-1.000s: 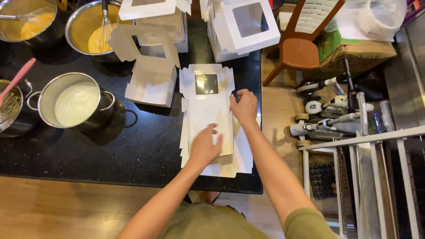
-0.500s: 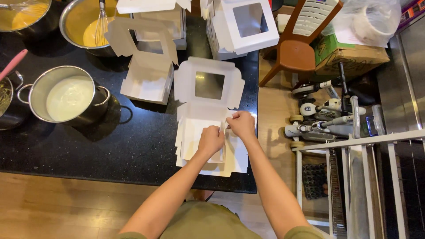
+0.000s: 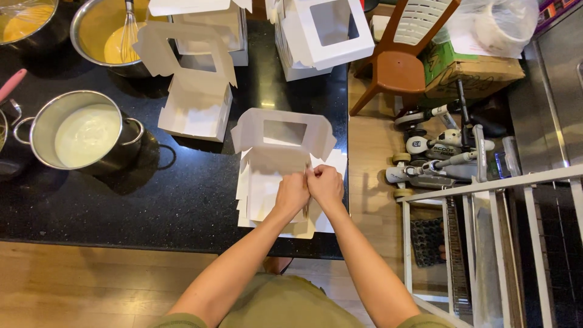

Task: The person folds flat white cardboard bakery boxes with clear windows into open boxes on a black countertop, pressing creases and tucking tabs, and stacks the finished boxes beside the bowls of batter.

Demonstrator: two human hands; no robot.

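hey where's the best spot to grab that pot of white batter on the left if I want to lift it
Take the pot by its two side handles, one at the left and one at the right, coming in from both sides. It looks nearly full and open-topped, so a level two-handed lift is probably safest.

Worktop: black speckled stone worktop (image 3: 182, 200), glossy, filling the left and middle of the view.
Floor: light wooden floor (image 3: 79, 285) below the worktop's near edge and along its right side.
Furniture: brown wooden chair (image 3: 404, 67) with a white slatted back, just beside the worktop's far right corner.
Right side: white metal rack (image 3: 486, 243), with scooters (image 3: 443, 152) lying on the floor beside it.
Light: even and bright, with soft glints on the stone.
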